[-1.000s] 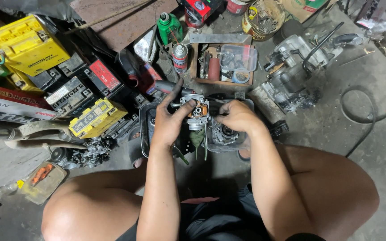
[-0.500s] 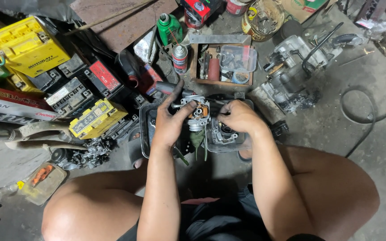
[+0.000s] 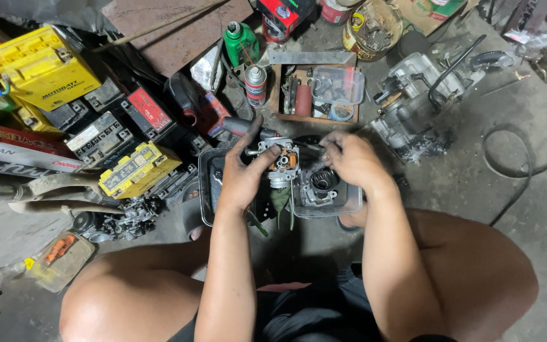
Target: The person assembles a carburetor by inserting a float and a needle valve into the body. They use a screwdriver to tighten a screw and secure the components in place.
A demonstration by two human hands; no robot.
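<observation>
Carburettor body [image 3: 281, 163], held above a clear plastic tray [image 3: 349, 206] on the floor, remains clasped by the left hand [image 3: 243, 174] as a second ago, while the right hand [image 3: 349, 158] has stayed pinched at its side, fingertips together, so work continues in place.

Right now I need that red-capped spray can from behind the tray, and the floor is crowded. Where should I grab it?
Grip the spray can round its upper body, just under the cap, coming down from above. It stands upright, and the green bottle, the wooden box and clutter crowd its sides, so only the top looks free. The left hand seems nearer, though it holds the carburetor.
</observation>
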